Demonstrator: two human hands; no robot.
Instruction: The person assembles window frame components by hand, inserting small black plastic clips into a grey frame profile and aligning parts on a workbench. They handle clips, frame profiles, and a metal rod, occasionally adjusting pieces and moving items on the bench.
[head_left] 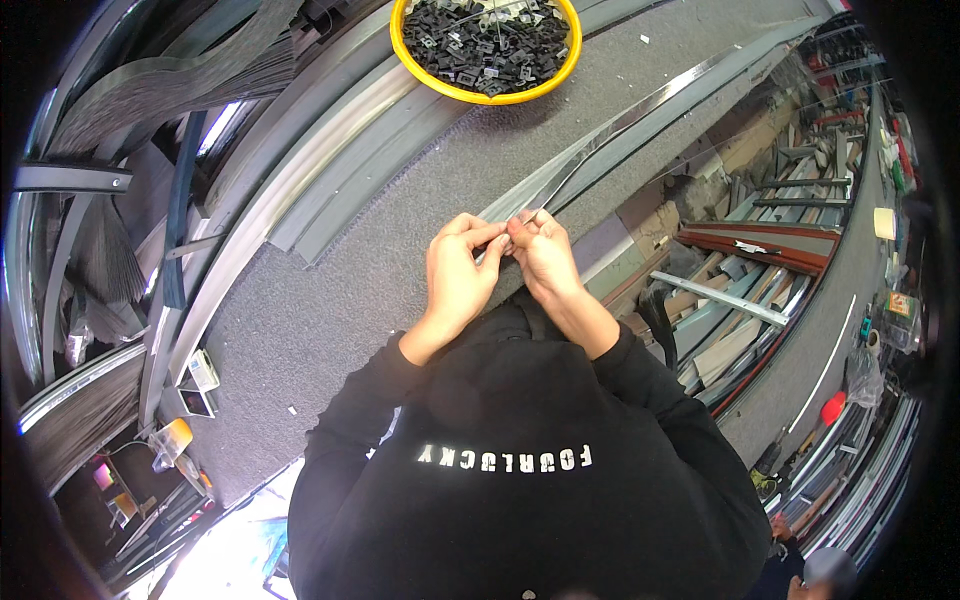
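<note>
Close in front of my chest, both hands meet at the fingertips above the grey carpeted bench (370,235). A long thin shiny strip (572,168) reaches from the far right down to my right hand (546,258), which pinches it near its end. My left hand (461,272) is closed with thumb and forefinger pressed together, touching the right fingers. Whatever small part it grips is hidden behind the fingertips. Beneath the strip, a long grey metal profile (640,140) lies across the bench.
A yellow basin (490,98) full of small black plastic pieces stands at the far edge. Long grey profiles (350,165) lie along the left, beside pleated dark mesh (165,95). On the right, a rack (740,300) holds many offcuts. Another person (800,575) shows at lower right.
</note>
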